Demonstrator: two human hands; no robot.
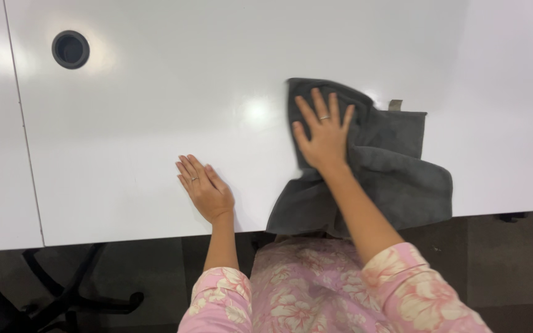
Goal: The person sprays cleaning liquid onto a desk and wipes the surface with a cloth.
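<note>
A dark grey cloth (390, 166) lies crumpled on a glossy white desk (155, 123), its lower edge hanging over the desk's front edge. My right hand (322, 132) presses flat on the cloth's upper left part, fingers spread, a ring on one finger. My left hand (203, 188) rests palm down on the bare desk to the left of the cloth, fingers together, also with a ring, holding nothing. Both arms come from pink floral sleeves at the bottom.
A round black cable hole (70, 49) sits in the desk's far left corner. A seam (23, 123) separates this desk from another white panel on the left. A black office chair base (63, 296) stands on the dark floor below.
</note>
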